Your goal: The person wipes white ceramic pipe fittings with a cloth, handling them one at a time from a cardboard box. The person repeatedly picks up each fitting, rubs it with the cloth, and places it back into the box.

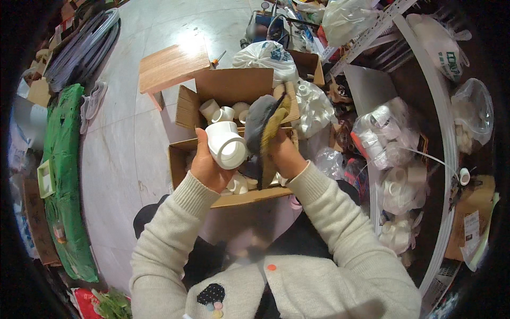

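Observation:
My left hand (pixel 207 166) is closed around a white plastic pipe fitting (pixel 221 133), its round open mouth turned toward me. In my right hand (pixel 287 154) is a folded cloth (pixel 260 123), grey on one side and yellow-brown on the other, held upright beside the fitting. Both hands are above an open cardboard box (pixel 249 200), where more white fittings (pixel 239 183) partly show under them. Behind it stands a second open cardboard box (pixel 234 81) with several white fittings inside. The cloth hides part of both boxes.
A small wooden stool (pixel 172 65) stands beyond the boxes at left. Clear bags of white fittings (pixel 313 109) lie on the right, beside a metal shelf (pixel 443 106). Along the left side are a long green wrapped bundle (pixel 64 186) and coiled grey hose (pixel 87 48).

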`<action>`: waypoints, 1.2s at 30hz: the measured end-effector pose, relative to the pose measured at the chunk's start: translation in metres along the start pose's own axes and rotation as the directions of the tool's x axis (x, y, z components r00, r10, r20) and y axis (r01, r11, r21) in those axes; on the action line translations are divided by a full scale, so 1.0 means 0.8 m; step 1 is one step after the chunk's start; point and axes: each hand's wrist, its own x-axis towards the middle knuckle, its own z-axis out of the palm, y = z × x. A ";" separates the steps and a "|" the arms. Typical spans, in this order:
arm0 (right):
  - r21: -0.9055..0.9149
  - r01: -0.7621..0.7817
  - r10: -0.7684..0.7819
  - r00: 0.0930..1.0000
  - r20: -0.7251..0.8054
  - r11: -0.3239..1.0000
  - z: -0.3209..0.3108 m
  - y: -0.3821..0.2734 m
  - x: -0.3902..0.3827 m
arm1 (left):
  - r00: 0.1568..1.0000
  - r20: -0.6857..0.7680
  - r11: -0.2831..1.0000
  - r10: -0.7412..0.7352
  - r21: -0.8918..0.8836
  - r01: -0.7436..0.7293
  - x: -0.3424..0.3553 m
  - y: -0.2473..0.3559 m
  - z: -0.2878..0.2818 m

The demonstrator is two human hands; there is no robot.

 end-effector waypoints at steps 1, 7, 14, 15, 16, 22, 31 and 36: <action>-0.192 0.093 -0.094 0.996 0.002 0.977 0.008 0.004 -0.001 | 0.999 0.004 0.999 0.036 -0.008 -0.036 0.003 -0.005 0.000; 0.260 -0.315 0.332 0.943 -0.024 0.913 0.030 0.048 0.005 | 0.875 0.076 0.804 0.478 0.362 -0.471 0.009 -0.039 -0.017; -0.889 0.348 -0.463 0.867 0.184 0.299 0.009 0.046 0.009 | 0.997 -0.031 0.985 0.075 0.159 -0.069 0.012 -0.038 -0.019; -0.819 0.524 -0.543 0.769 0.338 0.233 0.003 0.043 0.008 | 0.995 -0.070 0.992 -0.070 0.097 0.076 0.010 -0.033 -0.012; -0.807 0.565 -0.508 0.752 0.420 0.168 -0.005 0.046 0.015 | 0.979 -0.129 0.977 -0.155 0.124 0.171 0.010 -0.031 -0.005; -0.616 0.574 -0.638 0.756 0.147 0.539 0.012 0.045 0.004 | 0.995 -0.084 0.983 0.055 0.180 -0.039 0.018 -0.049 -0.029; 0.459 -0.407 0.427 0.902 0.065 0.789 0.032 0.051 -0.002 | 0.798 0.178 0.500 0.576 0.695 -0.517 0.011 -0.038 -0.020; 0.586 -0.644 0.533 0.755 0.383 0.492 0.031 0.049 -0.020 | 0.770 0.234 0.451 0.594 0.695 -0.560 0.025 -0.033 -0.028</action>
